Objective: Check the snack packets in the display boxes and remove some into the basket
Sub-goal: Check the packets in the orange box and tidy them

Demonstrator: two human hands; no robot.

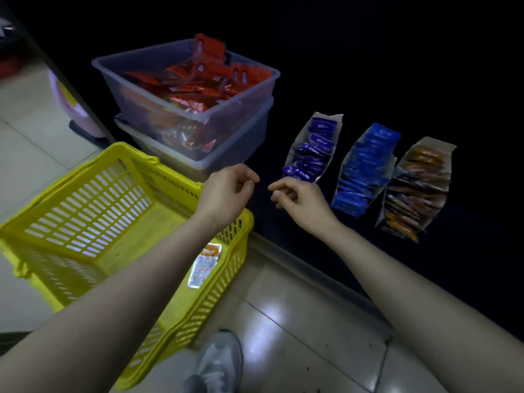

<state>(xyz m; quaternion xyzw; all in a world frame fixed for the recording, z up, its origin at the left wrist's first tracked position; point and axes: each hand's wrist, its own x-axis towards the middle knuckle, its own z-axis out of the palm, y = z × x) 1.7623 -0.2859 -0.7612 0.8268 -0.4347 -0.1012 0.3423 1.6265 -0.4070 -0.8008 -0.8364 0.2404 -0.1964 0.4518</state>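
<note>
Packets (365, 168) fill 3 boxes (337, 120) just right of my right fingers (279, 194). 1 orange packet (205, 265) lies in the basket (93, 199) below my left fingers (249, 177). Both sets curl loosely, pinching nothing. 2 tubs (243, 109) sit beyond them.

Left hand (226, 194) over basket (127, 245) edge, right hand (297, 198) beside it, both loosely curled, empty. One packet (204, 265) in basket.
</note>
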